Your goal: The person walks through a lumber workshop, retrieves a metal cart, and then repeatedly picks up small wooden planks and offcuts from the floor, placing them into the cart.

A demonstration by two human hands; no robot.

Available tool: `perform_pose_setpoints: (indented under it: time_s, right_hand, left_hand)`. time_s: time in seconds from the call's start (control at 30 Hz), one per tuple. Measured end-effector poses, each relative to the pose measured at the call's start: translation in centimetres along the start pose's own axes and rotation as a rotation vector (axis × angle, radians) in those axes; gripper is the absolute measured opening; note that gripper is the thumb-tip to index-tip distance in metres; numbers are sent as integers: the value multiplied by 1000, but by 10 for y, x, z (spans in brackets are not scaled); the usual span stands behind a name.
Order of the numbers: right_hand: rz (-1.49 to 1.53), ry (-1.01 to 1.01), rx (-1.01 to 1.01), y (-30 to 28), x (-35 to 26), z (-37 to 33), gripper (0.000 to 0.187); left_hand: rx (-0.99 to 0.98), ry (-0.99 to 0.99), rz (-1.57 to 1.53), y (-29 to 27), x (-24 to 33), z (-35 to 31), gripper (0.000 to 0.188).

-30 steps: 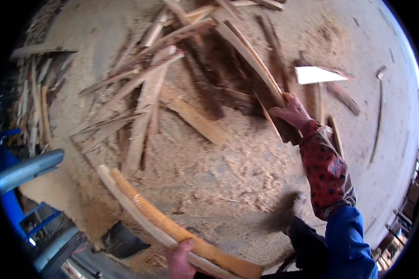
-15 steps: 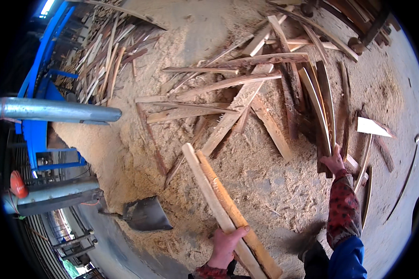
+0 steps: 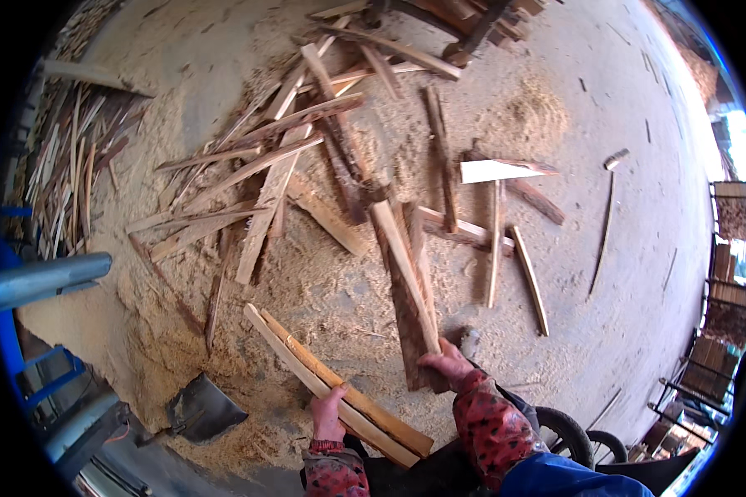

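My left hand (image 3: 330, 414) is closed around two long wooden slats (image 3: 337, 383) laid side by side, the thumb over the top of them. Right of it, my right hand (image 3: 449, 364) grips the near end of a bundle of bark-edged wood strips (image 3: 406, 277), which points away from me. Part of that bundle is dark with bark and part is pale cut wood; its exact make-up is hard to tell. Beyond both hands, a loose heap of wood offcuts (image 3: 269, 195) lies crossed on sawdust. My fingers hide the undersides of both holds.
A black shovel blade (image 3: 205, 410) lies in sawdust at the lower left, below a metal pipe (image 3: 54, 279). Loose strips (image 3: 529, 280) and a white-faced offcut (image 3: 506, 171) lie on the right. Wheels (image 3: 564, 434) stand near my right arm; a wood pile (image 3: 79, 174) is far left.
My view has turned to the right. The right hand has lifted the wood strips off the heap and brought them closer to my left hand, which still holds its two slats.
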State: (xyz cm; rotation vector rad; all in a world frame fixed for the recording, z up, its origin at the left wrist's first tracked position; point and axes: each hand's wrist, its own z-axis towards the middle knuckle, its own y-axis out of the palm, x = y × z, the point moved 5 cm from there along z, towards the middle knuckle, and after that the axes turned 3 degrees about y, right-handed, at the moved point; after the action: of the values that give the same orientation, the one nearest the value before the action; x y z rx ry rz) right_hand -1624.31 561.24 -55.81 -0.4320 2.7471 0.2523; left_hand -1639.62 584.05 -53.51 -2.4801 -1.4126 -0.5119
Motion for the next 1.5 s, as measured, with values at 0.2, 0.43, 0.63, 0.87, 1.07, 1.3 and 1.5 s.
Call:
perform_pose_setpoints:
  time_s: [0.2,0.43,0.63,0.87,1.07,1.3,1.5]
  right_hand:
    - [-252,66,-2,-33,47,-89,63]
    - [-300,-113,-75,-57,2,-197,70]
    - [-290,-501,-42,-64,-80,-285,73]
    - [-510,-408,109,-13,-80,-403,86]
    - [-294,-418,75,48,2,-460,83]
    - [-210,-371,126,19,41,-517,83]
    - [-104,-540,271,-64,68,-583,90]
  left_hand:
    - [-54,-14,38,37,6,-66,34]
    - [-78,84,77,73,63,-148,37]
    - [-347,181,185,105,111,-192,55]
    - [-606,125,112,127,119,-213,65]
    - [-753,9,293,73,106,-252,73]
    - [-673,-48,439,77,73,-342,68]
    - [-846,156,566,163,32,-440,79]
